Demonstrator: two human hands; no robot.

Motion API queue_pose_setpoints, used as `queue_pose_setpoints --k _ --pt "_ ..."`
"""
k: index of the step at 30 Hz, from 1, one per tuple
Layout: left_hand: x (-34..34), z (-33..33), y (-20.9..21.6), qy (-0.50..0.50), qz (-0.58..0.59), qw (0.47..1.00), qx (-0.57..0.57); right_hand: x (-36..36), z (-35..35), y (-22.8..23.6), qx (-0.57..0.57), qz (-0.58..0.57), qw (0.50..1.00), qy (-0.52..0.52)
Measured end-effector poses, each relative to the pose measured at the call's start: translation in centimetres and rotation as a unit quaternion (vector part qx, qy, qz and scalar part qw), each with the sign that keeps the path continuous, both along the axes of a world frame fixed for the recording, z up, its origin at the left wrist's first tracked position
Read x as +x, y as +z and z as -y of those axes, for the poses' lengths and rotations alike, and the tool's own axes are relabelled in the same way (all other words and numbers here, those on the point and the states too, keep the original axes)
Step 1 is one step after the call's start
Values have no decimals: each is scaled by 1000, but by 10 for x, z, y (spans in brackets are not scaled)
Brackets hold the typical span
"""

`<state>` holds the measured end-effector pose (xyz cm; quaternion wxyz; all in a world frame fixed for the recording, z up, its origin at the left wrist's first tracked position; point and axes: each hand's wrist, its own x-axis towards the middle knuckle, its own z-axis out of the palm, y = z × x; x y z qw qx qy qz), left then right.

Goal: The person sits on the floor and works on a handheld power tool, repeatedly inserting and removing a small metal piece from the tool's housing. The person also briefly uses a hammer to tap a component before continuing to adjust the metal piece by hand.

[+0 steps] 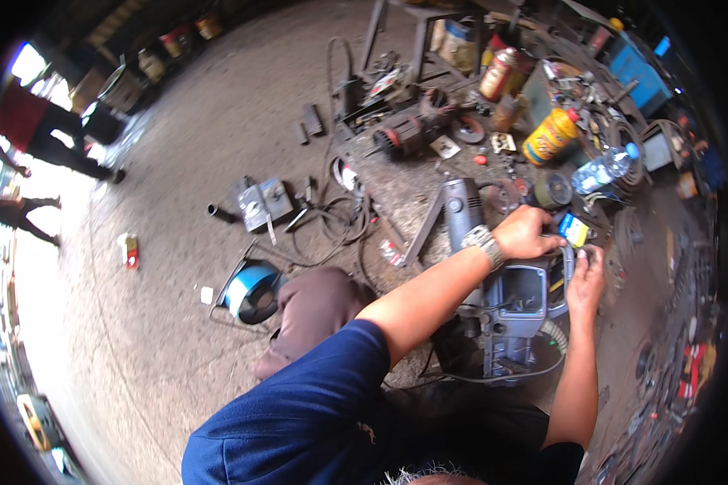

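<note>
A grey metal housing (519, 327) with a rectangular opening stands in front of me. Against its right side is a curved grey metal frame (569, 279). My left hand (527, 234), with a watch on the wrist, is closed at the frame's upper end; its fingertips are partly hidden. My right hand (586, 281) grips the frame's right edge, thumb and fingers bent round it. Just beyond the hands lies a small blue and yellow box (573, 229). A grey cylindrical tool body (461, 206) lies beside my left wrist.
A cluttered low bench (396, 182) holds a power tool (404, 133), a yellow bottle (551, 136), a spray can (498, 74) and a water bottle (605, 170). Cables (336, 226) and a blue spool (251, 291) lie on the floor to the left. A person (44, 129) stands far left.
</note>
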<state>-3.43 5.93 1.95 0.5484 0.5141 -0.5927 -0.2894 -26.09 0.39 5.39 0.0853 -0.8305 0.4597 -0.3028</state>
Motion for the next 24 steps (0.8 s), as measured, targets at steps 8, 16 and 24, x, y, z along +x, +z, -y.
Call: queue_pose_setpoints --k 8,16,24 --pt "-11 -1 -9 15 154 979 131 -4 3 -17 18 69 995 69" --pt "-8 -20 -9 72 19 983 168 -25 32 -31 156 161 970 98" --pt "-29 -14 -18 116 -53 979 158 -48 29 -25 308 194 928 80"
